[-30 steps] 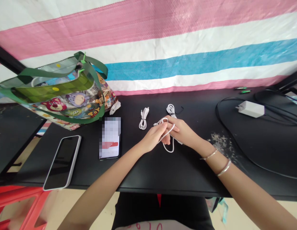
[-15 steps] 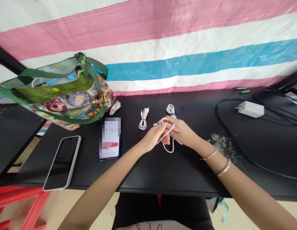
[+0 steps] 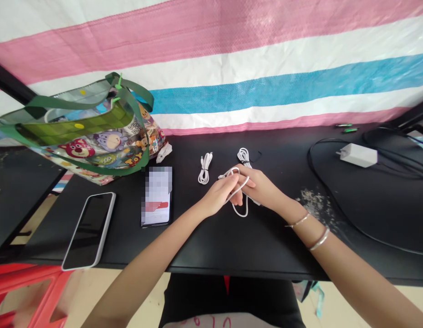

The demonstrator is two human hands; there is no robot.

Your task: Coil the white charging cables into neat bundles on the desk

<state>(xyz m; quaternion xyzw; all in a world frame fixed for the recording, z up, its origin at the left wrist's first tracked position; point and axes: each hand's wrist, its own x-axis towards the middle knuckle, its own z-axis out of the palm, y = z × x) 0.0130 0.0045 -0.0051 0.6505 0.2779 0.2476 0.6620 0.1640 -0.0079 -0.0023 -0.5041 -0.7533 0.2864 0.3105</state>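
Note:
A loose white cable [image 3: 246, 210] is looped between my two hands, above the black table. My left hand [image 3: 218, 196] is closed on it, thumb and fingers pinching the strand. From the other side my right hand [image 3: 257, 183] grips the same cable, its fingers meeting those of the left; part of the cable is hidden among them. Just behind my right hand lies a coiled white cable [image 3: 243, 156] bound with a black tie. Another tied white cable [image 3: 205, 168] rests to the left of it, apart from both hands.
At left stand a clear cartoon tote bag [image 3: 109, 141] with green handles, a lit phone [image 3: 157, 196] and a dark phone [image 3: 90, 232] in a white case at the table edge [image 3: 231, 271]. A white power adapter [image 3: 359, 155], black cord [image 3: 329, 191] and pale crumbs [image 3: 315, 205] lie right.
Almost nothing differs. Both hands keep the same grip on the looped cable, and the whole view has shifted very slightly.

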